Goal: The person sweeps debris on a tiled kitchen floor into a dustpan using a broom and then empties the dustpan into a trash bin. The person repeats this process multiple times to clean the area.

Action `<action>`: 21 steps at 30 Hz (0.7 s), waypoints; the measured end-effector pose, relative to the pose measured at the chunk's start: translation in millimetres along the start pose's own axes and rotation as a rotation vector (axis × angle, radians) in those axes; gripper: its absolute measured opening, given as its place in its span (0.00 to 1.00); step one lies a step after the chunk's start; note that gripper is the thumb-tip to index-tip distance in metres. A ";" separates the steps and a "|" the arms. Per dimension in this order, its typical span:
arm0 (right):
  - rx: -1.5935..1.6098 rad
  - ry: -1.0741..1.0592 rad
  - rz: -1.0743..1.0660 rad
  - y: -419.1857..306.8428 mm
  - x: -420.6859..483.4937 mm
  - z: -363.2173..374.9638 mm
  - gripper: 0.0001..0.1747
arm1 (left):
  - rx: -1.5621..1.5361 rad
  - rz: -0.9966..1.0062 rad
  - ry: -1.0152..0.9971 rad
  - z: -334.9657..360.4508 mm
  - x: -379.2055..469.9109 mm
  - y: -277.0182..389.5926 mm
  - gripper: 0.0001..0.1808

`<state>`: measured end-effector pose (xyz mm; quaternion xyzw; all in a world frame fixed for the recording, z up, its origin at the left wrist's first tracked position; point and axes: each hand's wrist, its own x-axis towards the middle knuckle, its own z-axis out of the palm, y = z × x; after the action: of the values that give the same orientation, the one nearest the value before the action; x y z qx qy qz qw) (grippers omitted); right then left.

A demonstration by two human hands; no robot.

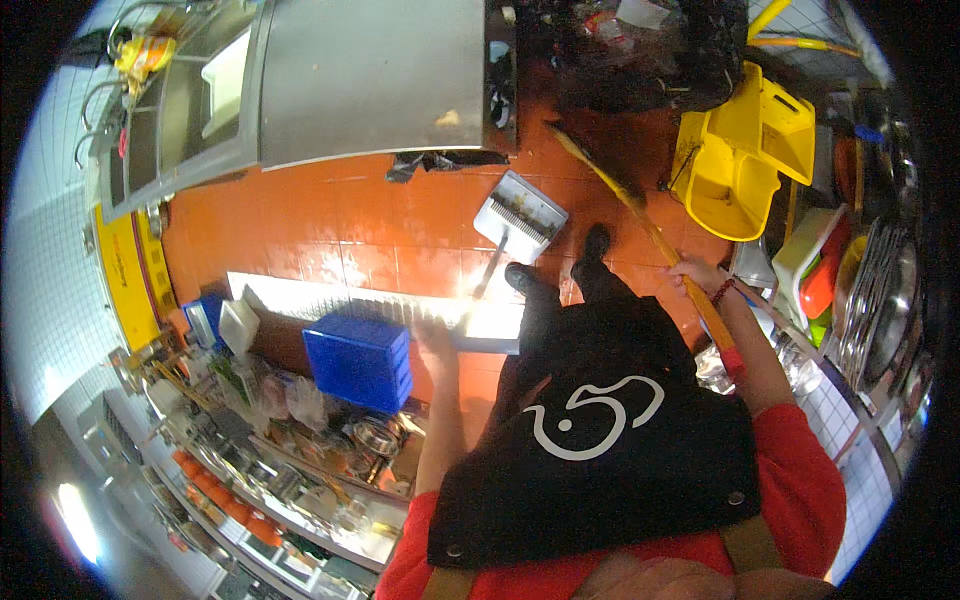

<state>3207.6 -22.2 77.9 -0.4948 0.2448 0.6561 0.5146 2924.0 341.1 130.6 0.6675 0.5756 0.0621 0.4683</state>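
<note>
My right hand is closed around a long yellow wooden handle with a red end, which slants across the floor; its far end lies by the dark area at the top, where a head cannot be made out. A long-handled dustpan with a comb-like toothed edge and dark debris rests on the orange tiles ahead of my feet. The dustpan's handle runs toward my left hand, which is blurred against bright glare beside a blue plastic crate. Whether that hand grips the handle cannot be told.
A steel worktable adjoins a sink on the upper left. Yellow mop bucket stands right of the handle. A black bag of rubbish is at the top. Crowded shelves are at lower left, with more utensils on the right.
</note>
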 end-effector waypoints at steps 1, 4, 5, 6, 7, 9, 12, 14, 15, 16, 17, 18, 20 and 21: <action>-0.100 0.066 -0.005 2.8 3.2 -3.4 0.11 | 0.009 0.042 -0.082 1.9 1.3 -8.2 0.23; -0.280 0.173 -0.116 15.4 23.0 -8.5 0.12 | -0.051 0.135 -0.111 6.2 -2.0 -19.9 0.18; -0.323 0.191 -0.159 18.8 33.1 -6.2 0.13 | -0.026 0.157 -0.037 5.3 -3.7 -20.0 0.15; -0.453 0.237 -0.185 21.1 48.5 0.9 0.14 | 0.028 0.202 0.005 5.3 -6.0 -19.0 0.12; -0.582 0.285 -0.201 22.4 65.4 12.1 0.14 | 0.161 0.261 0.018 4.3 -7.6 -17.6 0.12; -0.614 0.349 -0.113 25.9 78.5 31.3 0.17 | 0.456 0.422 -0.009 3.4 -10.8 -14.7 0.14; -0.540 0.317 0.076 33.8 88.5 68.6 0.23 | 0.504 0.592 -0.045 7.4 -18.0 -14.3 0.13; -0.780 0.158 0.013 31.7 81.9 79.3 0.25 | 0.521 0.598 -0.054 7.2 -19.3 -16.0 0.12; -0.761 0.140 0.037 29.5 73.0 78.4 0.26 | 0.536 0.605 -0.047 6.9 -19.6 -17.4 0.12; -0.727 0.088 0.038 25.6 59.6 71.0 0.28 | 0.551 0.611 -0.039 5.7 -19.4 -18.8 0.12; -0.693 0.036 0.040 21.5 46.2 62.6 0.30 | 0.570 0.620 -0.028 3.2 -17.6 -19.7 0.12; -0.692 0.038 0.083 19.4 36.6 56.7 0.32 | 0.588 0.640 -0.026 0.8 -16.1 -20.3 0.12; -0.652 0.033 0.006 19.7 10.5 41.2 0.34 | 0.632 0.674 -0.024 -4.8 -13.6 -19.9 0.12; -0.649 0.046 -0.009 18.3 4.2 34.6 0.34 | 0.609 0.691 -0.051 -7.8 -14.4 -19.5 0.13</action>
<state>3177.2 1.9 84.2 -0.6489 0.0321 0.6863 0.3270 2900.6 331.5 127.8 0.9287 0.2996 0.0264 0.2169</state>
